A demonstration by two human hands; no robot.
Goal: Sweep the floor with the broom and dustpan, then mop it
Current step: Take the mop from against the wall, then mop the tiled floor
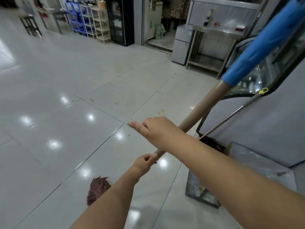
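Note:
I hold a mop by its tan handle (203,109), which carries a blue sleeve (264,45) higher up and slants from the upper right down toward me. My right hand (156,131) lies over the handle with its fingers curled round it and the thumb pointing left. Just below, my left hand (145,161) grips the same handle. The reddish-brown mop head (97,187) rests on the glossy white tile floor (69,113), partly hidden by my left forearm. A metal dustpan (201,194) stands at the right with its long thin handle (222,123) leaning up, dark bristles (212,143) beside it.
A glass-topped chest freezer (264,123) fills the right side, close to the dustpan. Behind it stand a steel table (214,30) and a small grey fridge (180,45). A black cabinet (120,20), blue and cream racks (89,19) and a dark stool (30,25) line the far wall. Yellowish stains (160,111) mark the tiles.

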